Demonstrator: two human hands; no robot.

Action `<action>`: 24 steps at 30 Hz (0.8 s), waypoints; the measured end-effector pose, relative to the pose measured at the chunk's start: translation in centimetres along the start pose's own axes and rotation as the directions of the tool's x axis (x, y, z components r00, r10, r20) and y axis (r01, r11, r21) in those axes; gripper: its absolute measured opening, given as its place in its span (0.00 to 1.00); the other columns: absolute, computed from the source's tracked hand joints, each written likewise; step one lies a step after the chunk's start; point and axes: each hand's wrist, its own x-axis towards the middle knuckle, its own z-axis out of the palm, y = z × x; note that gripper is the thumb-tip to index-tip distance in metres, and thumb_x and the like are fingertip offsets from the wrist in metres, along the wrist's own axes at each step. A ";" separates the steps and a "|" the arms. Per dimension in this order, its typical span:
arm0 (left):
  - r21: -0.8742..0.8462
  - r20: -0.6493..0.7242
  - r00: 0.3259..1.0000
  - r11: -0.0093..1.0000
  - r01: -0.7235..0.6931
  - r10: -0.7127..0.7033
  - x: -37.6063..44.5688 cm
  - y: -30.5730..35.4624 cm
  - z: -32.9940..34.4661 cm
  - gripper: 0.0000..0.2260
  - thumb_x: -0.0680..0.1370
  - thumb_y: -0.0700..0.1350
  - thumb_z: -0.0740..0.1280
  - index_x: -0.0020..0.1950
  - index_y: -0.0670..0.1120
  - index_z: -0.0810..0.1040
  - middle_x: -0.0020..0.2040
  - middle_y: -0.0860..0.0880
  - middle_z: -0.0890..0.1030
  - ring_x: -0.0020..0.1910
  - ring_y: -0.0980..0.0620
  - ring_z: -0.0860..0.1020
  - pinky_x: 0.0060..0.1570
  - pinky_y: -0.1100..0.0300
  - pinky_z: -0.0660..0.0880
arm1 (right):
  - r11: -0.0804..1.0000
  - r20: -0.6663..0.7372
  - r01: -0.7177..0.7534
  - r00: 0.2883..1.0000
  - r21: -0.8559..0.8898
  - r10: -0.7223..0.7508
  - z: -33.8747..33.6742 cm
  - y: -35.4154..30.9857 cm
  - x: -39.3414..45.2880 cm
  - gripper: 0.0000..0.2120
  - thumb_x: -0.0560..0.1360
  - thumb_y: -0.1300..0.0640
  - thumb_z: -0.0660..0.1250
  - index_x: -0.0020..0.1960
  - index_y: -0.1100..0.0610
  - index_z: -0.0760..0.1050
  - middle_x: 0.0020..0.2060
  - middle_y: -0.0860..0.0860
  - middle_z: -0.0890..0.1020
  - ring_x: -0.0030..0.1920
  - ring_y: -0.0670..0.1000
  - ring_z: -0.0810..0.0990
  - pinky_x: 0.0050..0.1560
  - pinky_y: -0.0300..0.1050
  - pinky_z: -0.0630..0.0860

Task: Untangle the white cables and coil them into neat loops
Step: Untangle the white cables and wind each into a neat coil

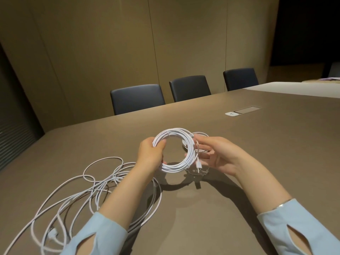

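White cable coil [173, 148] in left hand's [150, 155] grip, open right hand [217, 155] alongside.

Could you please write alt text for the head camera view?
The left hand grips a neat white cable coil above a brown table, the open right hand steadying it. A tangled white cable lies left.

both forearms extend forward in light blue sleeves [95, 234] and converge on the coiled cable [173, 150]. the left hand [150, 156] grips the coil's left side, thumb inside the loop. the right hand [214, 155] is at the coil's right side, palm facing left, fingers extended behind it.
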 end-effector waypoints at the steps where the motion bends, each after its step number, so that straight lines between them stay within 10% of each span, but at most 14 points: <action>1: 0.046 -0.047 0.997 0.997 -0.063 0.065 -0.1 0.0 0.2 0.07 0.82 0.44 0.61 0.49 0.43 0.75 0.33 0.44 0.73 0.26 0.49 0.73 0.30 0.58 0.75 | 0.999 -0.011 0.032 0.999 -0.026 -0.032 0.1 0.2 0.1 0.12 0.74 0.58 0.71 0.55 0.63 0.81 0.49 0.61 0.83 0.47 0.58 0.84 0.50 0.52 0.82; 8: 0.071 -0.166 0.904 0.919 -0.388 0.394 -1.4 -0.1 -0.1 0.04 0.82 0.42 0.61 0.52 0.49 0.74 0.42 0.47 0.76 0.36 0.46 0.77 0.30 0.62 0.76 | 0.970 0.035 0.231 0.973 -0.073 -0.229 0.7 0.0 -0.5 0.11 0.74 0.67 0.69 0.56 0.61 0.81 0.51 0.60 0.85 0.48 0.54 0.85 0.51 0.46 0.80; 13: 0.286 -0.231 0.706 0.741 -0.608 0.669 -2.6 -0.6 -1.0 0.07 0.81 0.37 0.61 0.51 0.50 0.71 0.42 0.52 0.74 0.39 0.55 0.74 0.36 0.61 0.74 | 0.913 0.142 0.375 0.924 -0.159 -0.355 1.6 -0.3 -1.6 0.16 0.72 0.69 0.70 0.58 0.58 0.80 0.49 0.56 0.85 0.52 0.55 0.84 0.59 0.51 0.78; 24: 0.461 -0.126 0.502 0.499 -0.734 0.856 -3.2 -2.2 -2.7 0.06 0.79 0.39 0.57 0.54 0.47 0.68 0.43 0.44 0.74 0.37 0.51 0.68 0.33 0.54 0.70 | 0.735 0.241 0.530 0.848 -0.424 -0.473 4.6 0.9 -2.4 0.04 0.76 0.61 0.69 0.49 0.56 0.82 0.37 0.52 0.84 0.41 0.51 0.84 0.49 0.50 0.81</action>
